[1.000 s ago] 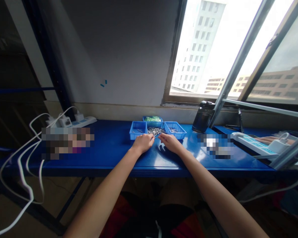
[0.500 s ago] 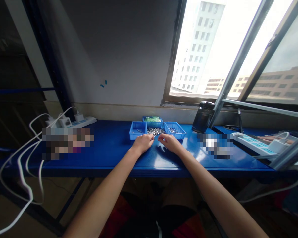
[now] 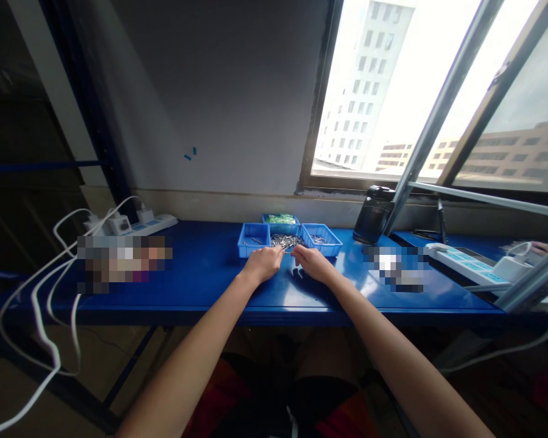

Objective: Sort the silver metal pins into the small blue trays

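Note:
My left hand and my right hand are closed in pinches, facing each other over the front of the bench. A small thin metal piece spans the gap between their fingertips, and both appear to grip it; its exact kind is too small to make out. Just beyond my fingers lies a heap of small shiny metal pieces in the middle, its front partly hidden. Left of the heap is a blue bin with a few pieces. To its right stands another blue bin holding some more.
Behind the heap sits a blue bin with green packets. A black flask stands at the right by a metal post. Power strips with plugs and white cables lie at both sides. Part of another person's hand shows far right.
My right hand's fingers have curled and now meet the thin metal piece, which shows more plainly between both hands. My left hand hardly moved. The other person's hand at far right has drawn back.

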The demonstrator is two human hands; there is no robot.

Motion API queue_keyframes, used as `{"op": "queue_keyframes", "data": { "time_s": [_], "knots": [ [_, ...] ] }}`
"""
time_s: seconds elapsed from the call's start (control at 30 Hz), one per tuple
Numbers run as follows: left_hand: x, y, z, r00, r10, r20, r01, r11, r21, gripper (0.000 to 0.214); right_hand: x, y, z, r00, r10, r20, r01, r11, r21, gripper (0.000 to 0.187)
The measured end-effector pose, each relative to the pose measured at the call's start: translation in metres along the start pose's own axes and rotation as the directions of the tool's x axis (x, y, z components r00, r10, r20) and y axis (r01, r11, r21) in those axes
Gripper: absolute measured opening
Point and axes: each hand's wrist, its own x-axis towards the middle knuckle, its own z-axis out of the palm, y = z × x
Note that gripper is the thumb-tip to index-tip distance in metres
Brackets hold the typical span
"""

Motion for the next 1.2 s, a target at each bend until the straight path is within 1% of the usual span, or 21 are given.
{"op": "queue_keyframes", "data": {
  "time_s": [0.13, 0.3, 0.4, 0.47, 0.53, 0.63, 0.7, 0.83, 0.97, 1.07, 1.2],
  "knots": [
    [-0.002, 0.002, -0.002, 1.000, -0.006, -0.008, 0.006, 1.000, -0.026, 0.039, -0.001, -0.002, 0.000, 1.000, -0.010, 0.019, 0.010, 1.000, 0.013, 0.024],
    [-0.002, 0.002, -0.002, 0.996, 0.088, -0.033, -0.090, 0.993, -0.074, 0.029, -0.001, -0.006, -0.001, 0.999, -0.022, 0.035, 0.022, 1.000, -0.015, 0.024],
    [-0.001, 0.001, -0.002, 0.996, 0.088, -0.022, -0.090, 0.993, -0.080, 0.025, -0.002, -0.006, -0.001, 0.999, -0.031, 0.045, 0.031, 0.999, -0.017, 0.024],
    [-0.001, 0.000, -0.003, 0.995, 0.090, -0.034, -0.093, 0.991, -0.093, 0.025, -0.002, -0.005, 0.000, 0.998, -0.040, 0.053, 0.041, 0.999, -0.017, 0.024],
    [-0.001, 0.000, -0.003, 0.990, 0.125, -0.067, -0.132, 0.985, -0.111, 0.023, -0.002, -0.005, 0.001, 0.996, -0.063, 0.061, 0.064, 0.998, -0.021, 0.024],
    [-0.001, -0.001, -0.003, 0.971, 0.212, -0.106, -0.225, 0.965, -0.132, 0.020, -0.002, -0.005, 0.002, 0.993, -0.096, 0.072, 0.098, 0.995, -0.029, 0.026],
    [-0.002, 0.000, -0.003, 0.964, 0.239, -0.116, -0.253, 0.958, -0.136, 0.019, -0.002, -0.005, 0.002, 0.993, -0.094, 0.072, 0.097, 0.995, -0.038, 0.025],
    [-0.003, 0.002, -0.004, 0.974, 0.193, -0.123, -0.208, 0.970, -0.128, 0.017, -0.002, -0.008, 0.000, 0.997, -0.047, 0.060, 0.051, 0.996, -0.071, 0.022],
    [-0.002, 0.001, -0.003, 0.989, 0.120, -0.082, -0.129, 0.986, -0.107, 0.020, -0.002, -0.010, -0.002, 1.000, -0.011, 0.029, 0.013, 0.997, -0.070, 0.024],
    [0.000, -0.002, -0.001, 0.994, 0.101, -0.052, -0.105, 0.991, -0.080, 0.020, -0.003, -0.010, -0.002, 0.999, -0.034, 0.021, 0.035, 0.998, -0.051, 0.025],
    [0.002, -0.004, 0.003, 0.995, 0.095, -0.034, -0.097, 0.994, -0.053, 0.021, -0.004, -0.012, -0.003, 0.996, -0.077, 0.050, 0.079, 0.996, -0.046, 0.025]
  ]
}}
